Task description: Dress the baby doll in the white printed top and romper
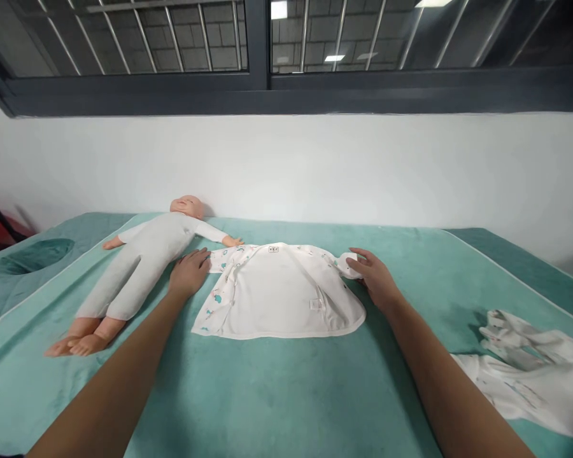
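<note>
Toward far edge of green plush bedspread (286, 394), white cloth jacket (277, 292) is spread, one sleeve (223, 259) touched by left hand (190, 273), finger grip unclear, other pinched by right hand (377, 278).

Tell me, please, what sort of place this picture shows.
Perhaps a baby-care practice room, though the picture cannot confirm it: a baby doll lies on a padded-looking, teal-covered surface, and a small white shirt is spread out beside it.

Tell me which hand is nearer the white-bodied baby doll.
Left. The left hand is beside the doll, at one sleeve of the white cloth shirt; the right hand is farther away, at the other sleeve.
</note>
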The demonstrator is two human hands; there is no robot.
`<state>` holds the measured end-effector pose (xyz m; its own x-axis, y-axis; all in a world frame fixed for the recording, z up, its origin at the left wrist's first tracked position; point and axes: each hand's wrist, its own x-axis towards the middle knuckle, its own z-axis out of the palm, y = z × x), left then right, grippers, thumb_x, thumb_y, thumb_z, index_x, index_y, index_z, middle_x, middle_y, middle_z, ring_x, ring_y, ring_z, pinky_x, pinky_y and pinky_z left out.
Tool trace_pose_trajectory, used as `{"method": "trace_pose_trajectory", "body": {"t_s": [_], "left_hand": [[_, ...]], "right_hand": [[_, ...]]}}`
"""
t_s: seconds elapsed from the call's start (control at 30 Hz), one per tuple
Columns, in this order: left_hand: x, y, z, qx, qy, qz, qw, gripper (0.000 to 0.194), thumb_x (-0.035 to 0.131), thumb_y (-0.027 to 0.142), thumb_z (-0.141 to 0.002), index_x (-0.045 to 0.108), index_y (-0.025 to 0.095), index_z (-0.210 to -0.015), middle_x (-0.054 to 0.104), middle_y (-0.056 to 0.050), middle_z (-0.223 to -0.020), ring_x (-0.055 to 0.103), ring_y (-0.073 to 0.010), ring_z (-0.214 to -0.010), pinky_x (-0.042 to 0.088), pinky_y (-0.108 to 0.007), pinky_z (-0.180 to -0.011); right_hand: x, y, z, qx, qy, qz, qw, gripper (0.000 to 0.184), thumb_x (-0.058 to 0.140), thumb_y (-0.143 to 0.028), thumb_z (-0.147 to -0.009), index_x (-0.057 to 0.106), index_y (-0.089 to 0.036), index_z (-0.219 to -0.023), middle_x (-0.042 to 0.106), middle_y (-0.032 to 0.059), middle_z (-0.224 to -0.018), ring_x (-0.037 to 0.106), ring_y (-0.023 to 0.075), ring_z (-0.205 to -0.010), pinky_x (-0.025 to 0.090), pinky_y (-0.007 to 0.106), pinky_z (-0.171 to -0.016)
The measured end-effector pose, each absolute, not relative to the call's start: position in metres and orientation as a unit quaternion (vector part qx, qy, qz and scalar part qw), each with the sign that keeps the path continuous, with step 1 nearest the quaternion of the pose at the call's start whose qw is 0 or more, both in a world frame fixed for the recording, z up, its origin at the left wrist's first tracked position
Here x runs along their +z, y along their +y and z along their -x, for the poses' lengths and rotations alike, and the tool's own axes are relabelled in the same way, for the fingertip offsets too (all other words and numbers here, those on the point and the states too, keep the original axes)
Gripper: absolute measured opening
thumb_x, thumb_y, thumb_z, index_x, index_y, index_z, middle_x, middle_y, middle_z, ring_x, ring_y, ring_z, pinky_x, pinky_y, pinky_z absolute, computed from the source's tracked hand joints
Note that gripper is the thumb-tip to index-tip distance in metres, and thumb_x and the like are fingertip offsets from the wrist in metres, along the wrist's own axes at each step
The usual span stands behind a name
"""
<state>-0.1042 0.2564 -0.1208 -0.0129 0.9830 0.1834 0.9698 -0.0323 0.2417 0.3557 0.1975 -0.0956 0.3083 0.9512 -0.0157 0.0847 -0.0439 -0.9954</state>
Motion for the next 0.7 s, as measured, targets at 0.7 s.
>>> {"method": "trace_pose_trajectory", "body": {"t_s": [0.7], "left_hand": [[-0.115, 0.255, 0.099, 0.158, 0.711, -0.685, 0.027, 0.047, 0.033, 0.036, -0.095, 0.059, 0.026, -0.132, 0.049, 0.001, -0.150, 0.044, -0.0226, -0.138, 0.031, -0.039, -0.117]], "right_hand": [[-0.121, 0.275, -0.399, 0.018, -0.544, 0.731, 0.413, 0.034, 0.047, -0.022, -0.080, 0.065, -0.011, -0.106, 0.066, 0.0182, -0.106, 0.059, 0.0304, -0.098, 0.045, 0.046, -0.091]]}}
